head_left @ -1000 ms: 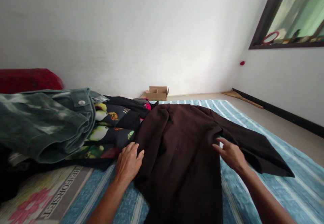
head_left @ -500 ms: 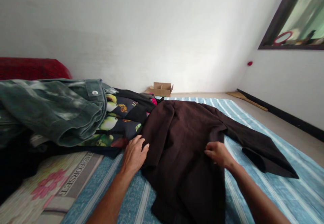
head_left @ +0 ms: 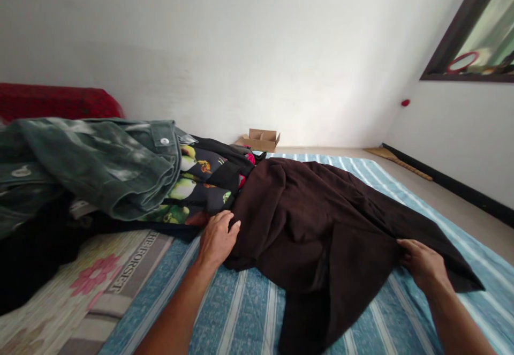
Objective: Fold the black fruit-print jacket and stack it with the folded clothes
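A dark brown long-sleeved garment (head_left: 305,205) lies spread and wrinkled on a blue striped sheet (head_left: 228,312). My right hand (head_left: 423,261) pinches its near right edge and stretches that panel sideways over part of the right sleeve. At the garment's left side rests my left hand (head_left: 217,237), with fingers extended and thumb apart, touching the left sleeve's edge. Close behind the left hand sits a dark fruit-print cloth (head_left: 209,183). Folds hide much of the garment's front.
A green-grey denim garment (head_left: 104,167) with buttons is heaped on the left, above a mat with a pink flower (head_left: 95,274). An open cardboard box (head_left: 261,140) stands by the white wall. Behind the pile is a red object (head_left: 56,102).
My right hand has moved right, pulling the garment's lower right side outward over the sleeve. My left hand has stayed at the left sleeve. The view has shifted slightly left.
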{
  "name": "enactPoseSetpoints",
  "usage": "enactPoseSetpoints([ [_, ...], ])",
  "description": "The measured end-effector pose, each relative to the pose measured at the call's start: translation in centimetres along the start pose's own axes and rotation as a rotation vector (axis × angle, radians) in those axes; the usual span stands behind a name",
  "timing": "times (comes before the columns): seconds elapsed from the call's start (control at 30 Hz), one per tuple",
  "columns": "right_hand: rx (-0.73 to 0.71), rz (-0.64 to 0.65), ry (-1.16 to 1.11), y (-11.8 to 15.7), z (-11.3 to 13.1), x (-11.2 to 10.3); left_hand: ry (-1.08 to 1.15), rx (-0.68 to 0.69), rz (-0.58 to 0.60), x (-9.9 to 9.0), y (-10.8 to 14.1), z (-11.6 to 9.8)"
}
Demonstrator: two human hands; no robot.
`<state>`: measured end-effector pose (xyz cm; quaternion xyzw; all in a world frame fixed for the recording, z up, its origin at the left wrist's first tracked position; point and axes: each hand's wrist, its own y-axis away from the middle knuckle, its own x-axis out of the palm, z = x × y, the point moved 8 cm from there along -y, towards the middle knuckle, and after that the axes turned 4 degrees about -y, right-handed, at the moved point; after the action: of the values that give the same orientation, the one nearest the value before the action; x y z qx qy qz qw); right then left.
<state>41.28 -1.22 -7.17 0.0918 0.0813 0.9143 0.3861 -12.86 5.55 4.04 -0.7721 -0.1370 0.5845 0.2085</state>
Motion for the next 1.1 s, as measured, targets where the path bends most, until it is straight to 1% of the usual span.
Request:
enactPoseSetpoints([
  [0.03, -0.015, 0.021, 0.085, 0.2, 0.5, 0.2, -0.009, 0.002, 0.008, -0.1, 0.0, -0.2],
  [0.1, -0.102, 0.029, 0.386, 0.8, 2.3, 0.4, -0.027, 0.001, 0.016, -0.3, 0.0, -0.5],
  [0.17, -0.274, -0.025, 0.769, 2.5, 4.8, 1.1, -0.037, 0.004, 0.001, -0.9, 0.0, -0.9],
  [0.2, -0.382, -0.059, 0.936, 3.9, 5.9, 1.9, -0.035, 0.008, -0.023, -1.4, 0.0, -1.3],
  [0.23, -0.495, -0.067, 1.031, 5.5, 6.9, 2.9, -0.027, 0.016, -0.057, -2.1, 0.1, -1.7],
  [0.27, -0.603, -0.038, 1.054, 7.5, 7.5, 4.3, -0.009, 0.032, -0.095, -2.8, 0.2, -2.3],
  [0.3, -0.707, 0.053, 1.024, 9.6, 7.7, 6.0, 0.024, 0.059, -0.124, -3.5, 0.3, -3.1],
  [0.33, -0.799, 0.196, 0.969, 11.9, 7.6, 7.9, 0.074, 0.1, -0.129, -4.1, 0.6, -4.1],
  [0.37, -0.872, 0.358, 0.92, 14.4, 7.3, 9.8, 0.141, 0.151, -0.101, -4.5, 0.9, -5.3],
  [0.4, -0.92, 0.503, 0.905, 16.7, 6.8, 11.5, 0.218, 0.206, -0.036, -4.6, 1.3, -6.6],
  [0.43, -0.958, 0.644, 0.92, 18.9, 6.1, 13.1, 0.298, 0.26, 0.062, -4.3, 1.9, -8.0],
  [0.47, -0.986, 0.743, 0.938, 20.7, 5.4, 14.2, 0.371, 0.31, 0.185, -3.9, 2.7, -9.4],
  [0.53, -1.007, 0.908, 0.991, 23.5, 3.9, 15.8, 0.446, 0.392, 0.433, -2.5, 4.6, -11.8],
  [0.57, -0.999, 0.962, 1.029, 24.3, 3.1, 16.2, 0.438, 0.422, 0.525, -1.8, 5.5, -12.5],
  [0.6, -0.982, 0.995, 1.079, 24.7, 2.3, 16.5, 0.402, 0.44, 0.588, -1.1, 6.2, -12.9],
  [0.63, -0.961, 0.998, 1.138, 24.8, 1.5, 16.6, 0.346, 0.445, 0.619, -0.4, 6.6, -12.9],
  [0.67, -0.943, 0.97, 1.199, 24.5, 1.0, 16.6, 0.279, 0.434, 0.622, 0.1, 6.8, -12.6],
  [0.73, -0.935, 0.863, 1.296, 23.6, 0.5, 16.4, 0.144, 0.379, 0.59, 0.9, 6.6, -11.4],
  [0.8, -0.964, 0.762, 1.319, 22.6, 0.9, 16.0, 0.029, 0.322, 0.568, 1.2, 6.2, -10.0],
  [0.9, -1.07, 0.649, 1.215, 21.3, 2.7, 15.0, -0.084, 0.239, 0.59, 1.5, 5.8, -8.4],
  [0.97, -1.158, 0.512, 1.094, 20.2, 5.0, 13.6, -0.097, 0.201, 0.596, 1.4, 5.5, -7.9],
  [1.03, -1.204, 0.365, 0.982, 19.1, 7.0, 12.0, -0.071, 0.186, 0.553, 1.1, 5.1, -7.9],
  [1.07, -1.21, 0.32, 0.936, 18.7, 7.8, 11.3, -0.051, 0.18, 0.518, 0.9, 4.7, -7.9],
  [1.1, -1.209, 0.303, 0.9, 18.3, 8.2, 10.9, -0.025, 0.168, 0.484, 0.7, 4.4, -7.9],
])
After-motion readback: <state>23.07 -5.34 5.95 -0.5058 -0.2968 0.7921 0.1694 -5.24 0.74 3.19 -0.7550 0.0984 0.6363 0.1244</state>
